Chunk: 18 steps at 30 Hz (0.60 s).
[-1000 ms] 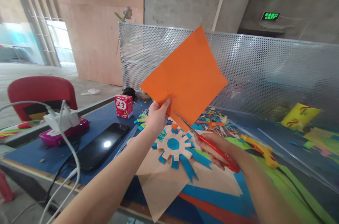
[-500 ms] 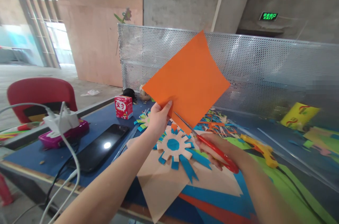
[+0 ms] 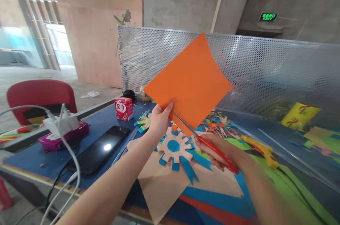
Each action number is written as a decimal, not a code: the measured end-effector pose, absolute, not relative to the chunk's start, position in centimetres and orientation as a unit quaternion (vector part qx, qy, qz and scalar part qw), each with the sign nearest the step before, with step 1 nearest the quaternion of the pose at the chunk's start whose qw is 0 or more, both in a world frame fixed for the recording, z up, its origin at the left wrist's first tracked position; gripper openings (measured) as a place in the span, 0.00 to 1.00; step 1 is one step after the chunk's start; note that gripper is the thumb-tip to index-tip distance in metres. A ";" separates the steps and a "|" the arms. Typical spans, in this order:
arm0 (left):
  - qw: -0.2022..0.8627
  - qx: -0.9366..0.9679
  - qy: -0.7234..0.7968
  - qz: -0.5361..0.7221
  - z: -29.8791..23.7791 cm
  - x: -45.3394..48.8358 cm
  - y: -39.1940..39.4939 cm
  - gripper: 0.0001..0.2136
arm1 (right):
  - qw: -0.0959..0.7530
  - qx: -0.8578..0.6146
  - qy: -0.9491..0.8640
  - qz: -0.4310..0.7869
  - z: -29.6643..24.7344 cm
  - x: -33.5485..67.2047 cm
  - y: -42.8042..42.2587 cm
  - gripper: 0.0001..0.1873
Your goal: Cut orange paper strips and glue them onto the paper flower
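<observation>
My left hand (image 3: 158, 120) pinches the lower edge of an orange paper sheet (image 3: 190, 81) and holds it up above the table. My right hand (image 3: 216, 150) grips red-handled scissors (image 3: 209, 147), whose blades point up-left into the sheet's bottom edge. Below both hands lies a beige and blue paper rosette (image 3: 175, 148) with blue ribbon tails, resting on a beige sheet (image 3: 159, 186).
On the blue table (image 3: 53, 156) lie a black phone (image 3: 99, 150), a red carton (image 3: 124, 108), a purple case with a white charger (image 3: 63, 129) and cable, paper scraps (image 3: 216, 120) and a yellow glue gun (image 3: 262, 150). A perforated metal screen (image 3: 265, 72) stands behind. A red chair (image 3: 39, 95) is at left.
The orange sheet and my left hand have shifted slightly right and lower in view, and the scissors have worked a little deeper along the sheet's lower edge. The right hand has barely moved.
</observation>
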State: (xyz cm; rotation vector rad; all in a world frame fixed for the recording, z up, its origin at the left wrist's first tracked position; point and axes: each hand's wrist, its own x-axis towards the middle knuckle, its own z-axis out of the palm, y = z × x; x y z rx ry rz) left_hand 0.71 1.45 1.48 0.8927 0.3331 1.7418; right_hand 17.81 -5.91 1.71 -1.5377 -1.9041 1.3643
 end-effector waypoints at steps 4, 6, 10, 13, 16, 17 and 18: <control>0.549 0.377 0.145 0.732 1.5 0.9 1.2 0.10 | 0.161 -0.555 -0.651 0.492 1.8 17.7 -5.9 0.14; 0.552 0.377 0.145 0.730 1.5 0.9 1.2 0.10 | 0.162 -0.563 -0.644 0.493 1.6 17.7 -5.8 0.14; 0.560 0.352 0.155 0.734 1.9 0.4 1.2 0.07 | 0.160 -0.570 -0.630 0.503 1.1 18.0 -5.5 0.15; 0.563 0.313 0.158 0.748 2.5 -0.3 1.3 0.07 | 0.154 -0.574 -0.610 0.524 0.6 18.4 -5.2 0.15; 0.549 0.268 0.168 0.773 3.0 -1.0 1.4 0.09 | 0.157 -0.579 -0.600 0.529 0.3 18.6 -5.0 0.15; 0.546 0.261 0.172 0.777 3.1 -1.1 1.4 0.09 | 0.158 -0.582 -0.595 0.532 0.3 18.6 -5.0 0.14; 0.544 0.259 0.173 0.779 3.2 -1.2 1.3 0.09 | 0.157 -0.584 -0.590 0.535 0.2 18.6 -5.0 0.14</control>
